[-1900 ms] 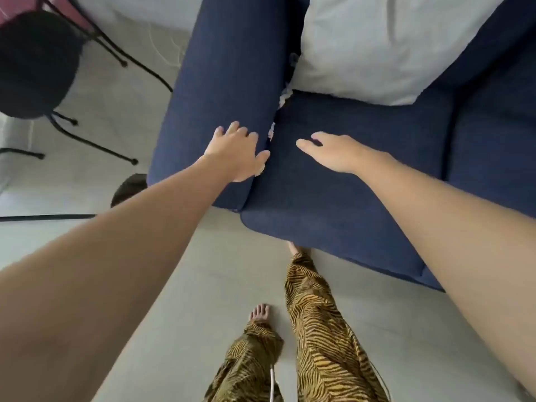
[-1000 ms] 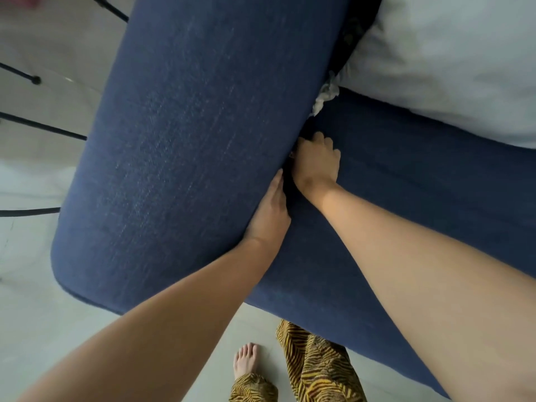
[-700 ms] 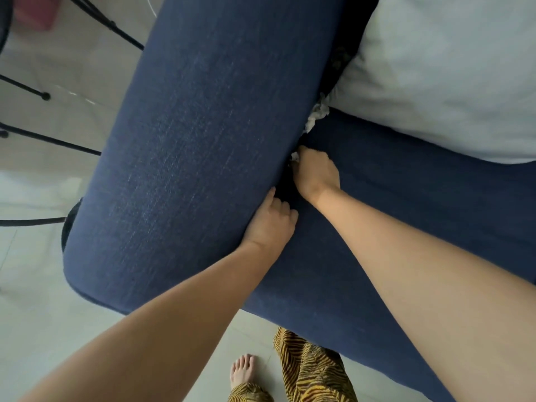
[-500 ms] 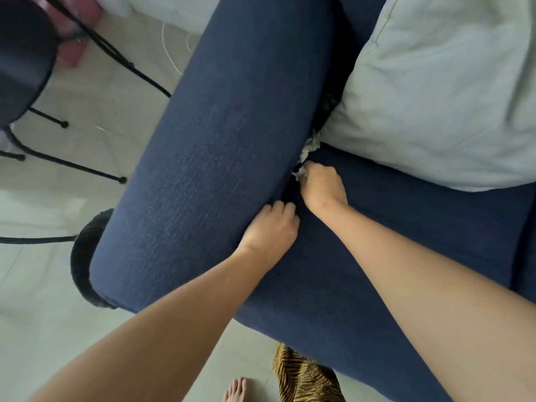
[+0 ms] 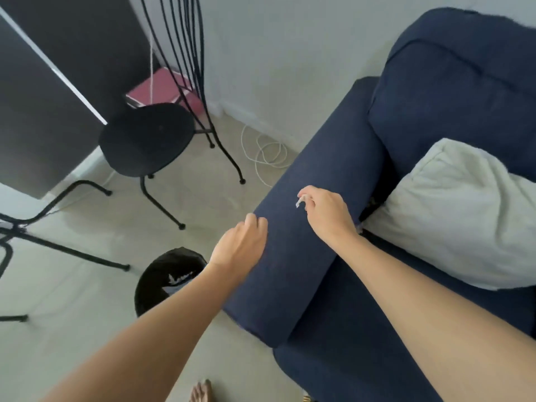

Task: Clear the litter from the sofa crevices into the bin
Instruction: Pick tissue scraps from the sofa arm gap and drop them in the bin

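Note:
My right hand hovers over the navy sofa armrest, its fingers pinched on a small white scrap of litter. My left hand hangs at the armrest's outer edge, fingers loosely curled and holding nothing. A black bin lined with a black bag stands on the floor left of the armrest, below my left forearm, with some pale litter inside. More litter shows in the dark crevice between the armrest and the white cushion.
A black metal chair stands on the pale floor left of the sofa, with a pink box behind it and a white cable coiled by the wall. Black table legs cross the floor at left.
My right hand has come up out of the crevice with the white scrap and moved left over the armrest. My left hand let go of the armrest's inner side and shifted toward the bin.

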